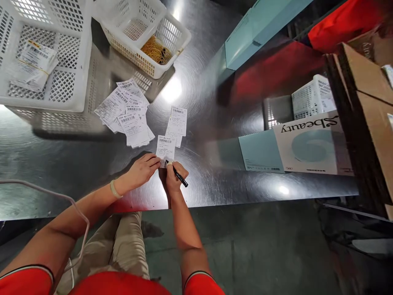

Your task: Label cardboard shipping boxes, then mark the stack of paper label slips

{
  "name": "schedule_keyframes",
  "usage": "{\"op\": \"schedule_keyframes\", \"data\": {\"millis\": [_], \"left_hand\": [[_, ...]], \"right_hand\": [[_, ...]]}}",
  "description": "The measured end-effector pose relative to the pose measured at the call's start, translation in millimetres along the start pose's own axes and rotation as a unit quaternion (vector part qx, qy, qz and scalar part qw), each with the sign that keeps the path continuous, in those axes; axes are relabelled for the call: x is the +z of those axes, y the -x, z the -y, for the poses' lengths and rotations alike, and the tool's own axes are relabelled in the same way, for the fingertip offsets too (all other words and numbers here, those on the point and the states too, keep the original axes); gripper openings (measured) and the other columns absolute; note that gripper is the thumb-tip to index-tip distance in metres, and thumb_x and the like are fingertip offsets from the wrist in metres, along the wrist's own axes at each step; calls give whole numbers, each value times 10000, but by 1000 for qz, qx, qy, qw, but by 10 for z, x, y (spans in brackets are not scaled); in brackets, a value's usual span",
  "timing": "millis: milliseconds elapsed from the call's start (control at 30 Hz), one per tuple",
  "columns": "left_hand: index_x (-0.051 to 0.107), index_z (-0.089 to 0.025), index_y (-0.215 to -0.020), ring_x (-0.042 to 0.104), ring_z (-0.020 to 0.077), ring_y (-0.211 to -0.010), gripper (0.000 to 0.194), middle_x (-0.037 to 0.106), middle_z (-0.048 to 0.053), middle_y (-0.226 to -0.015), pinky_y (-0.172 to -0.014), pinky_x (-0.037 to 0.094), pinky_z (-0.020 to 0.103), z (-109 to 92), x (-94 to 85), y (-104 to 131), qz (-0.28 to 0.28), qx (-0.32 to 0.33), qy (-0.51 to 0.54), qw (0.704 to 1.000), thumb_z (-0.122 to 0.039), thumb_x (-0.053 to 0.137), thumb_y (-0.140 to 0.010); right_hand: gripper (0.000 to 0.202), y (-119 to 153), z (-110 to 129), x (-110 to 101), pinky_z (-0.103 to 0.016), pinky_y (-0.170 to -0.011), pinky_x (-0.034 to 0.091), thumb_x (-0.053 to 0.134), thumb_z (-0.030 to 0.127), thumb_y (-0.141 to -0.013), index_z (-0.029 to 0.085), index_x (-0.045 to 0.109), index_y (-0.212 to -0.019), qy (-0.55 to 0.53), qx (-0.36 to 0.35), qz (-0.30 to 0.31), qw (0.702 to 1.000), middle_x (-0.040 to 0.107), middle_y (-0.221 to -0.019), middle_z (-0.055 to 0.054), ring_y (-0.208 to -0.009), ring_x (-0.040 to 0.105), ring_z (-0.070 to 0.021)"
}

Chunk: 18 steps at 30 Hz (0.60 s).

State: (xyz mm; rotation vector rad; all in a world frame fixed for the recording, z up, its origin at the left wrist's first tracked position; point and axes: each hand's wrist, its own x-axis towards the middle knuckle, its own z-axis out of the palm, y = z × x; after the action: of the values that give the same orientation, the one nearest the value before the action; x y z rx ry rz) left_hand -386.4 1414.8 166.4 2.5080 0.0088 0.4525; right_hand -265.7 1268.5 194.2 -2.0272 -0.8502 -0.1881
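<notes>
A printed label slip [166, 146] lies on the metal table near its front edge. My right hand [176, 176] is closed around a black marker [180, 177], its tip at the slip's lower end. Flat beside it, my left hand [141, 171] touches the slip's lower left edge with its fingertips, holding nothing in its grasp. Just behind the slip are a few more slips [178, 121], partly overlapping. Farther left, several slips [133, 127] are spread in a loose pile.
White baskets [82, 92] [158, 71] stand at the back left, one with bagged papers, one with yellow rubber bands [156, 51]. Right are a "beauty" box [307, 147], a small white basket [310, 98] and cardboard [374, 123]. A pale blue box [260, 30] lies behind.
</notes>
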Motion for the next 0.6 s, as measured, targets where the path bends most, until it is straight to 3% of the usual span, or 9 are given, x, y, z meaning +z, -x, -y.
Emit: {"op": "schedule_keyframes", "data": {"millis": [200, 600], "left_hand": [[813, -164, -1349, 735, 332, -1377, 335, 827, 164, -1381, -1193, 646, 526, 16, 18, 7, 2, 2, -6, 1000, -75, 607, -1101], [798, -168, -1353, 718, 317, -1379, 366, 817, 149, -1381, -1190, 630, 500, 37, 24, 14, -2, 14, -21, 1000, -100, 514, -1134]], "right_hand": [[521, -17, -28, 1, -316, -551, 327, 560, 381, -1119, 281, 367, -646, -4, 66, -18, 998, 420, -569, 57, -536, 361, -134], [481, -34, -29, -3, -310, -557, 330, 563, 367, -1079, 286, 368, -647, -12, 91, -8, 996, 422, -569, 54, -545, 360, -133]]}}
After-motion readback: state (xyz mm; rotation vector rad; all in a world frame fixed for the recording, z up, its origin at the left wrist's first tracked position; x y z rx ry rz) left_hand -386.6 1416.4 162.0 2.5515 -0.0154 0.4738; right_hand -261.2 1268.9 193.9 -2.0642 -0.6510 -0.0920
